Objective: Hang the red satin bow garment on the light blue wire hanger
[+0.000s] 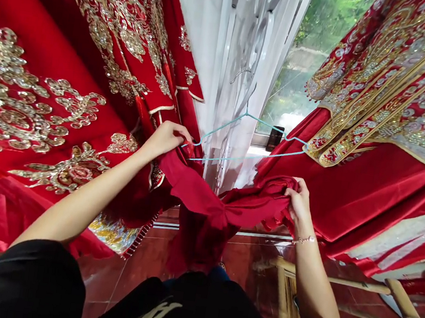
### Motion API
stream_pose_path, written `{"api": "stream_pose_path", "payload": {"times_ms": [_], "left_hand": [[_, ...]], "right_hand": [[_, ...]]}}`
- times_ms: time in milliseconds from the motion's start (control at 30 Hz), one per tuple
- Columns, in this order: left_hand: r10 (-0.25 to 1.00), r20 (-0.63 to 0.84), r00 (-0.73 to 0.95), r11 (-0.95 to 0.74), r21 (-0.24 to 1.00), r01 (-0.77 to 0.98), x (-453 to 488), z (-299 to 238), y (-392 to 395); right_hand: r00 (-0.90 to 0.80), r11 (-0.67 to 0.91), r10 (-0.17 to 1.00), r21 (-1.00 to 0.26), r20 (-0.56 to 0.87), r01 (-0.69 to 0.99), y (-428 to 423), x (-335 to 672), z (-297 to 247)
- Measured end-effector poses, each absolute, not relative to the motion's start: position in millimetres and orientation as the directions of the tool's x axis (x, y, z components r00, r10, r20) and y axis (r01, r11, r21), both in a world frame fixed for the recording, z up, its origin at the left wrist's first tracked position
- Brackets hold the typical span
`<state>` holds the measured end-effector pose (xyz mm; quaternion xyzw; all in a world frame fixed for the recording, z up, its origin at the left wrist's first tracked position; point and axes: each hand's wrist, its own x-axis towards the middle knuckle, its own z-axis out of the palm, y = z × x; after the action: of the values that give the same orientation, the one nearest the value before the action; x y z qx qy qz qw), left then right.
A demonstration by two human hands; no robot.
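Both hands are shut tight on the same thing: my left hand (164,140) pinches a red satin cloth (194,185) right by the end of a blue wire hanger (252,153), and my right hand (300,203) bunches the other side. The cloth lies long from hand to hand, and the hanger sits just past it, closer to my left hand
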<state>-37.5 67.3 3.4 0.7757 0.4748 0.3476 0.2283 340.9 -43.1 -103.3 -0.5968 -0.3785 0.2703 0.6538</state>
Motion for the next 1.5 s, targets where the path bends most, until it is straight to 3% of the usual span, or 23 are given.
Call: {"api": "stream_pose_path", "payload": {"times_ms": [100, 167, 233, 400, 467, 633, 733, 833, 933, 1067, 1200, 1300, 1400, 1500], "left_hand": [[0.813, 0.355, 0.462, -0.578, 0.388, 0.718, -26, 11, 56], [0.797, 0.329, 0.506, -0.594, 0.276, 0.756, -20, 17, 56], [0.808, 0.29, 0.512, -0.585, 0.295, 0.755, -19, 21, 65], [0.927, 0.176, 0.332, -0.367, 0.613, 0.7, -42, 15, 98], [0.954, 0.131, 0.271, -0.291, 0.631, 0.719, -54, 6, 101], [0.921, 0.051, 0.386, -0.379, 0.344, 0.859, -83, -34, 71], [0.934, -0.114, 0.34, -0.319, 0.164, 0.933, -100, -79, 40], [0.94, -0.221, 0.261, -0.244, 0.105, 0.964, -115, -139, 6], [0.922, -0.301, 0.242, -0.175, 0.234, 0.956, -125, -202, -25], [0.962, -0.225, 0.154, -0.013, 0.528, 0.849, -128, -273, -62], [0.989, -0.131, -0.072, 0.145, 0.737, 0.66, -125, -312, -85], [0.955, -0.265, -0.131, 0.295, 0.829, 0.476, -126, -324, -95], [0.907, -0.403, -0.12, 0.416, 0.82, 0.393, -127, -334, -103], [0.901, -0.409, -0.144, 0.422, 0.751, 0.507, -127, -347, -112]], "right_hand": [[0.55, 0.137, 0.815, -0.983, 0.18, 0.119, -55, 333, -109], [0.535, 0.149, 0.819, -0.977, 0.207, 0.151, -61, 329, -112], [0.522, 0.16, 0.822, -0.972, 0.229, 0.174, -64, 328, -116], [0.543, 0.179, 0.803, -0.968, 0.247, 0.177, -69, 329, -130], [0.559, 0.224, 0.777, -0.958, 0.288, 0.182, -73, 327, -134], [0.392, 0.288, 0.787, -0.845, 0.477, 0.451, -89, 313, -145], [0.349, 0.142, 0.824, -0.758, 0.447, 0.637, -103, 306, -164], [0.305, -0.04, 0.904, -0.652, 0.298, 0.757, -118, 297, -188], [0.177, -0.165, 0.984, -0.497, -0.023, 0.852, -133, 287, -207], [0.152, -0.25, 0.92, -0.242, -0.361, 0.938, -148, 278, -224], [0.229, -0.288, 0.852, -0.058, -0.47, 0.956, -159, 277, -240], [0.249, -0.303, 0.832, -0.03, -0.495, 0.952, -166, 278, -251], [0.26, -0.309, 0.824, -0.015, -0.504, 0.951, -171, 281, -265], [0.251, -0.289, 0.805, 0.014, -0.537, 0.957, -177, 286, -286]]}}
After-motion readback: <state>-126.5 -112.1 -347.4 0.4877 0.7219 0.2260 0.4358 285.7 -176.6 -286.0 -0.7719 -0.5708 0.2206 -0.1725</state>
